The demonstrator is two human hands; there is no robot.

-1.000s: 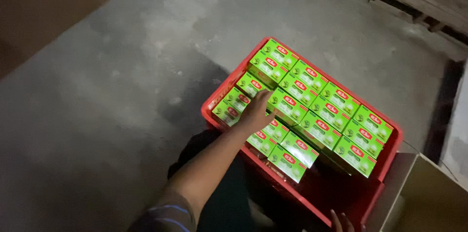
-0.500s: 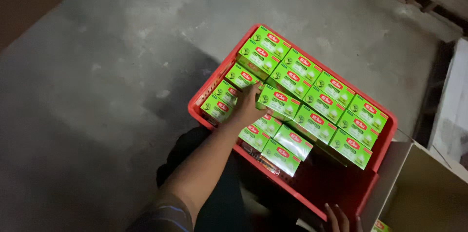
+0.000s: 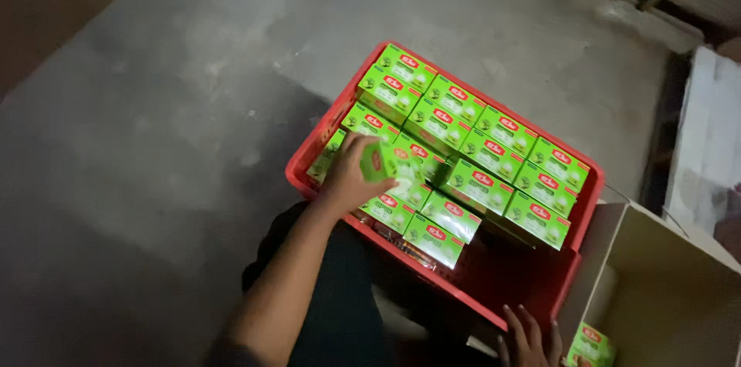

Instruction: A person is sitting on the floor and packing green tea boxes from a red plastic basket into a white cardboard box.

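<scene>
Near the frame's centre, the left hand (image 3: 349, 175) reaches up from the lower left, forearm stretched over the red crate (image 3: 494, 301), fingers closed round a green box (image 3: 380, 162) lifted at the crate's left side above the packed boxes (image 3: 478, 143). At the bottom edge, the right hand (image 3: 527, 338) rests open-fingered against the crate's near wall, beside a carton (image 3: 664, 290).

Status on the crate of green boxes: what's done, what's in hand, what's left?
Done: most of the red crate is packed with neat rows of green boxes. In hand: the left hand grips one tilted green box at the crate's left side; the right hand rests at the near rim. Left: a bare patch in the near right corner, and one more green box sits in the cardboard carton.
</scene>
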